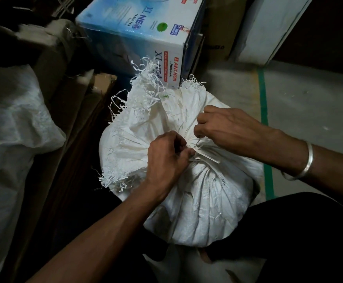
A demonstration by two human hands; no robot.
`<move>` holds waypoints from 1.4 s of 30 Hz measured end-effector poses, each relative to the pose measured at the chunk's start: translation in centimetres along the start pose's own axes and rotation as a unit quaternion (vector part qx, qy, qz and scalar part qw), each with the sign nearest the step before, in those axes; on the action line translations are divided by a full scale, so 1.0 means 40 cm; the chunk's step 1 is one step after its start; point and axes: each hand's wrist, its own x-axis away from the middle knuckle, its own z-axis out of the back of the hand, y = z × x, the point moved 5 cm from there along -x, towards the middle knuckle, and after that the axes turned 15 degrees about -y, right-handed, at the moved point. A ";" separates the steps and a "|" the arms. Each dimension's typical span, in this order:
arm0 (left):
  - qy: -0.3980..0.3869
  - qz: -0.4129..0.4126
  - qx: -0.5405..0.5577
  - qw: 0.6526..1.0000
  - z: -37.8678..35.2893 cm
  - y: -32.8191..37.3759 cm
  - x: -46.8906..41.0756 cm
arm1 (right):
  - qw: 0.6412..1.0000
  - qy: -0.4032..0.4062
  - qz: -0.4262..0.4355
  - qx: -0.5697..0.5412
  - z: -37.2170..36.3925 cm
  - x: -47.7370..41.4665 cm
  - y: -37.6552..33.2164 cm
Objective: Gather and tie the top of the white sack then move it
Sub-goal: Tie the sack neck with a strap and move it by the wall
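Note:
A full white woven sack stands on the floor in front of me, its top gathered into a pleated neck at the middle. The frayed open edge fans out beyond the neck toward the far left. My left hand grips the gathered neck from the near left, fingers curled and pinching white strands. My right hand pinches the strands on the far right side of the neck. A metal bangle sits on my right wrist.
A blue and white fan carton stands just behind the sack. Brown cardboard boxes and another pale sack crowd the left. Grey floor with a green tape line lies to the right. My dark trouser leg is at the lower right.

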 end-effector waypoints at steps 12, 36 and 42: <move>0.006 -0.002 0.001 1.000 0.002 -0.001 0.006 | 0.999 0.024 -0.005 -0.028 -0.015 0.017 -0.005; -0.091 -0.051 -0.334 0.937 0.047 -0.012 -0.028 | 0.993 0.087 0.043 -0.062 -0.056 -0.014 -0.083; -0.173 -0.086 -0.302 0.934 0.048 -0.034 -0.040 | 0.986 0.006 0.010 -0.165 -0.100 -0.025 -0.042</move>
